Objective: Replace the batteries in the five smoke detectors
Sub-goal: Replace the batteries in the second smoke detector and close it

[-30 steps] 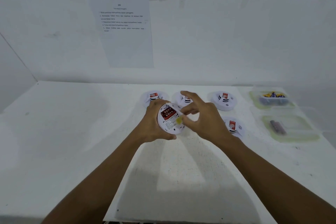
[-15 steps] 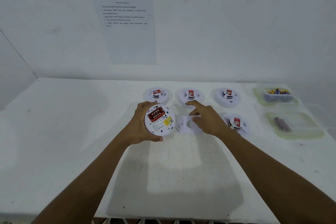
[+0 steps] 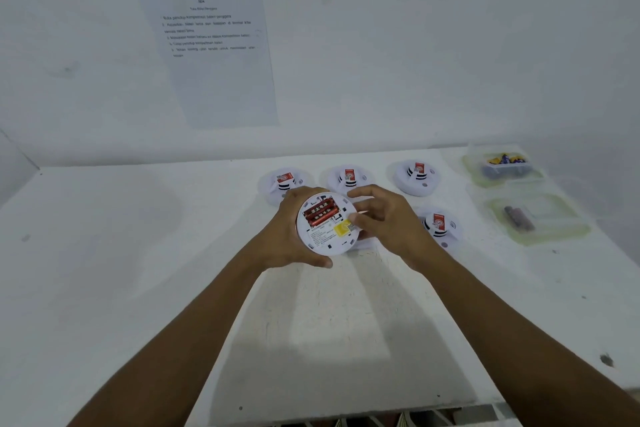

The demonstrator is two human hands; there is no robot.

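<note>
Detector (image 3: 325, 236) in left hand (image 3: 282, 236)

A printed sheet (image 3: 214, 45) on the wall carries a numbered list, and its first line seems to read "Buka penutup kompartemen baterai"; the rest is blurred. The fine print and yellow sticker (image 3: 341, 229) on the upturned smoke detector (image 3: 325, 239) are too small to read. So are the red labels (image 3: 349, 174) on the other smoke detectors (image 3: 420, 184).
</note>
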